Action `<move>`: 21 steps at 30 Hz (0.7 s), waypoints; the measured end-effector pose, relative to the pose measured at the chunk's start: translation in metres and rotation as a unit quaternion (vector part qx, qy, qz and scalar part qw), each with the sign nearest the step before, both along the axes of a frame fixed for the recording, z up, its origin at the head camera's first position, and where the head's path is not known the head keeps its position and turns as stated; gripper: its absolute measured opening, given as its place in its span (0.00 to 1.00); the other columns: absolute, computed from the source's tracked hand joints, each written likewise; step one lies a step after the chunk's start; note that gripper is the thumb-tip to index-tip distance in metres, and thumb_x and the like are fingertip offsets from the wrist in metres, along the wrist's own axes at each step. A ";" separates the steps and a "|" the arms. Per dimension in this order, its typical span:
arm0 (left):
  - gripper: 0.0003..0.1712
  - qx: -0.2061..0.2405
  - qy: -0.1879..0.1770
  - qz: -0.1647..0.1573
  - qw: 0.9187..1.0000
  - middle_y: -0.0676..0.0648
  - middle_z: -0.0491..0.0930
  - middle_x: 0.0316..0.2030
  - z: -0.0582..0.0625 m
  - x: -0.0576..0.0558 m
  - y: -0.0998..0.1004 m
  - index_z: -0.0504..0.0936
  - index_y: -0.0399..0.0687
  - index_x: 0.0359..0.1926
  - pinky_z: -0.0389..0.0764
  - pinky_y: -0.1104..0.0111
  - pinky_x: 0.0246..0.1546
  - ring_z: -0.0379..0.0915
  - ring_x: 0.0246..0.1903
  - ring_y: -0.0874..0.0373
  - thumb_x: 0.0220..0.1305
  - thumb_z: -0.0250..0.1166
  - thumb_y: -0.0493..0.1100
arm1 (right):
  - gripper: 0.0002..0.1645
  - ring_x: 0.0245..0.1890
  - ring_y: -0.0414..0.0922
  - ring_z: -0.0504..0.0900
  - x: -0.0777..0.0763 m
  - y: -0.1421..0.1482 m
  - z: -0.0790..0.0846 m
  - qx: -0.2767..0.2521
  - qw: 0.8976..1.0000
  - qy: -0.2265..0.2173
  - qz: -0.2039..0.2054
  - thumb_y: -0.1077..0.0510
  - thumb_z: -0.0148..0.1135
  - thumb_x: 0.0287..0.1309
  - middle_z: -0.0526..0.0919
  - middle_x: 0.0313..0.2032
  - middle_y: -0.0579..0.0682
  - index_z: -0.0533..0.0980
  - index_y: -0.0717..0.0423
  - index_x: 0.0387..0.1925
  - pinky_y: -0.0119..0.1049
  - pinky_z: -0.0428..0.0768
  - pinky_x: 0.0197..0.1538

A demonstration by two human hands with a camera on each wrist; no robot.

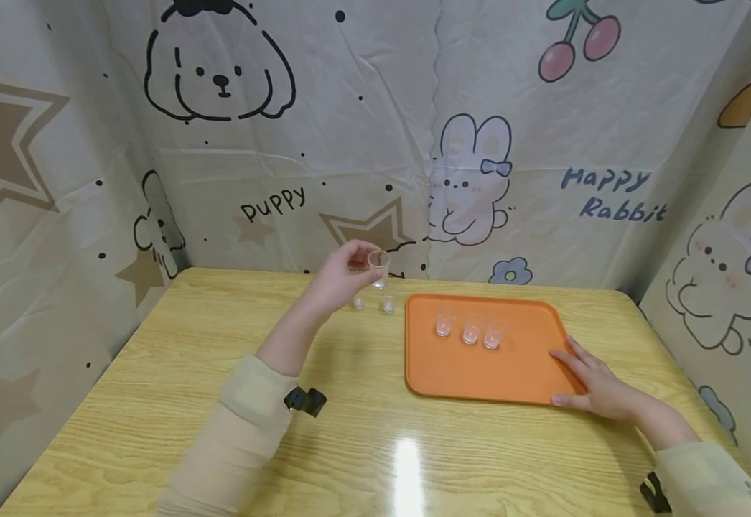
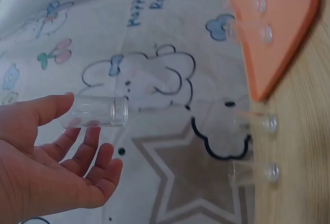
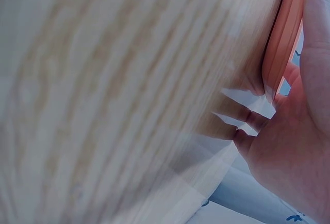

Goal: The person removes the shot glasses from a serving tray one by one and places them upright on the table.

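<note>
Left hand [image 1: 343,276] pinching a clear, straight-sided tumbler [image 1: 378,267] beside a rounded rectangular orange tray [image 1: 530,373].
The tumbler is upright in the air left of the tray's far left corner, held between the left thumb and fingers; two small clear tumblers [image 1: 388,306] stand on the light wood-grain table [image 1: 350,459] just left of the tray, below that hand. Three more clear tumblers [image 1: 471,330] stand close together in a slanting row inside the tray, toward its far side. The right hand [image 1: 598,384] rests at the tray's right rim, fingers spread and relaxed, thumb near the near right corner. A pale cartoon-printed cloth [image 1: 362,136] hangs behind the tray.
</note>
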State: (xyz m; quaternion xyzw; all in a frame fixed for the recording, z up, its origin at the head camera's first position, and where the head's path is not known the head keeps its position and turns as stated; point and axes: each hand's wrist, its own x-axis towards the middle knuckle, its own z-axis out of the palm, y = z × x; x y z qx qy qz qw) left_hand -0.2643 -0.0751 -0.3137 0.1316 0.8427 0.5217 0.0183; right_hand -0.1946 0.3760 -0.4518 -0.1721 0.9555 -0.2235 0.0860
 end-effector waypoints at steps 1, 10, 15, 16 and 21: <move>0.24 -0.002 -0.002 0.007 1.000 0.44 0.74 0.51 -0.001 -0.002 -0.004 0.71 0.45 0.57 0.71 0.59 0.56 0.68 0.52 0.51 0.62 0.64 0.43 | 0.51 0.65 0.75 0.43 0.000 0.000 0.000 0.000 1.000 0.000 0.000 0.44 0.68 0.50 0.38 0.70 0.71 0.55 0.63 0.68 0.75 0.50 0.55; 0.25 0.023 0.003 0.073 0.997 0.41 0.72 0.53 -0.027 -0.022 -0.028 0.69 0.41 0.58 0.69 0.59 0.59 0.67 0.55 0.48 0.61 0.64 0.38 | 0.51 0.65 0.75 0.43 0.000 0.000 0.000 -0.006 1.000 0.005 0.008 0.45 0.68 0.51 0.39 0.70 0.72 0.55 0.63 0.68 0.75 0.50 0.55; 0.24 0.025 0.003 0.117 0.993 0.39 0.71 0.52 -0.050 -0.034 -0.039 0.70 0.38 0.57 0.67 0.58 0.60 0.66 0.55 0.45 0.61 0.64 0.37 | 0.51 0.64 0.76 0.44 0.000 0.001 -0.001 -0.004 1.000 0.012 0.009 0.45 0.68 0.50 0.39 0.70 0.72 0.55 0.63 0.68 0.75 0.51 0.54; 0.24 0.023 0.002 0.123 0.992 0.38 0.71 0.53 -0.055 -0.037 -0.041 0.70 0.38 0.57 0.66 0.57 0.60 0.65 0.55 0.45 0.61 0.63 0.38 | 0.51 0.64 0.76 0.44 0.000 0.001 -0.001 -0.003 1.000 0.013 0.008 0.45 0.68 0.51 0.39 0.70 0.72 0.55 0.63 0.68 0.75 0.51 0.54; 0.23 0.019 -0.011 0.146 0.989 0.39 0.71 0.53 -0.083 -0.051 -0.051 0.69 0.39 0.57 0.65 0.57 0.60 0.64 0.55 0.45 0.63 0.63 0.40 | 0.51 0.64 0.75 0.45 0.000 0.001 0.000 0.000 1.000 0.013 0.005 0.45 0.68 0.50 0.39 0.70 0.72 0.56 0.63 0.68 0.74 0.51 0.55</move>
